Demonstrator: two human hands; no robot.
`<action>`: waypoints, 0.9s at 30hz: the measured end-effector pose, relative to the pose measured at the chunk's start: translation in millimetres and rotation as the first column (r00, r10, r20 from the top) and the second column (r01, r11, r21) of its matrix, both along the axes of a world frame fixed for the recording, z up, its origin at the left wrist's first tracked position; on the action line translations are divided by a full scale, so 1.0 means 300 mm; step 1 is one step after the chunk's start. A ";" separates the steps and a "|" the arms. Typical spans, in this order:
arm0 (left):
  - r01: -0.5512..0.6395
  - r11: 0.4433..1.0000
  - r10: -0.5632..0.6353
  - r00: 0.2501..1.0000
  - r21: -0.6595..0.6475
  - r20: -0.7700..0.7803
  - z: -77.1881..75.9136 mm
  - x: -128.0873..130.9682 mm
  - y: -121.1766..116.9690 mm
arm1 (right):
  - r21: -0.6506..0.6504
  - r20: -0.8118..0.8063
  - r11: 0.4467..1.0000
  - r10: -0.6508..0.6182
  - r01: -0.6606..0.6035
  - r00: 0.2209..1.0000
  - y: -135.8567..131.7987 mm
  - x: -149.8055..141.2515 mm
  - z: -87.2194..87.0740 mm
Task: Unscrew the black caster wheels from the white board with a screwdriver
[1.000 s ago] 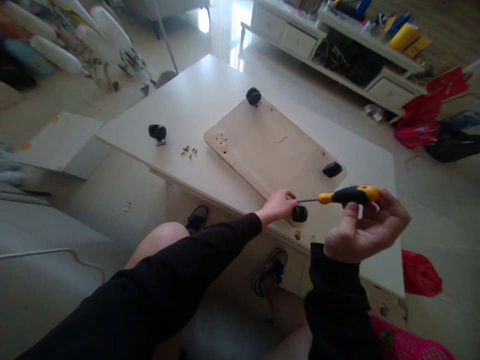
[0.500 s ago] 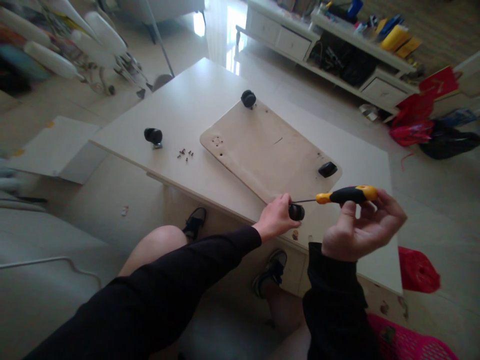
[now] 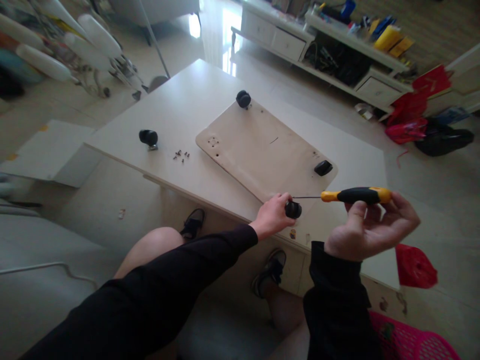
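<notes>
My right hand [image 3: 375,227] grips a yellow-and-black screwdriver [image 3: 356,195], its thin shaft pointing left to the near corner of a beige board [image 3: 258,160]. At that corner my left hand [image 3: 273,215] is closed around a black caster wheel [image 3: 294,209]; its fingertips hide the screwdriver's tip. Two more casters stand on the board, one at the far corner [image 3: 243,99] and one at the right corner [image 3: 323,168]. The left corner shows bare screw holes [image 3: 213,142]. A loose caster [image 3: 148,137] and several small screws [image 3: 181,156] lie on the white table [image 3: 168,107].
A white cabinet [image 3: 288,45] with tools on top runs along the back. Red and black bags [image 3: 442,137] lie on the floor at right. A pink basket [image 3: 408,340] stands at lower right, a white box [image 3: 48,150] at left.
The screwdriver and my right hand have shifted a little right, away from my left hand, showing more of the shaft. My left hand stays at the caster. The whole view has shifted slightly.
</notes>
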State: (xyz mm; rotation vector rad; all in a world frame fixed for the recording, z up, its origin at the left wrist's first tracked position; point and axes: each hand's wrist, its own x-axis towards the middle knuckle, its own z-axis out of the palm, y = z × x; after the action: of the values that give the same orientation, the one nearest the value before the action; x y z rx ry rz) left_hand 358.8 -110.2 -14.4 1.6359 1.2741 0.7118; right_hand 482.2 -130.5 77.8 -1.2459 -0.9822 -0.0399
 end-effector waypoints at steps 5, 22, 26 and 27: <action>0.034 0.999 -0.035 0.999 -0.035 -0.028 0.024 -0.030 0.025 | -0.012 -0.078 1.000 -0.028 0.027 0.997 -0.008 -0.004 0.022; -0.086 0.975 -0.002 0.919 -0.205 -0.394 0.007 -0.704 0.214 | 0.042 -0.374 0.998 0.060 -0.048 0.926 0.019 -0.064 -0.003; -0.095 0.979 -0.008 0.863 -0.178 -0.504 -0.012 -0.718 0.200 | 0.033 -0.409 0.996 0.085 -0.079 0.908 0.038 -0.090 -0.026; -0.095 0.984 -0.001 0.850 -0.154 -0.527 -0.008 -0.717 0.196 | 0.028 -0.411 0.996 0.087 -0.083 0.908 0.042 -0.097 -0.030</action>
State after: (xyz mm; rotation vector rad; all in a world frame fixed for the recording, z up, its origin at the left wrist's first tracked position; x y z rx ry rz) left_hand 143.7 -51.4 -16.8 1.7165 1.7153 0.1592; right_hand 453.1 -117.9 68.7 -1.1395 -0.6644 0.2780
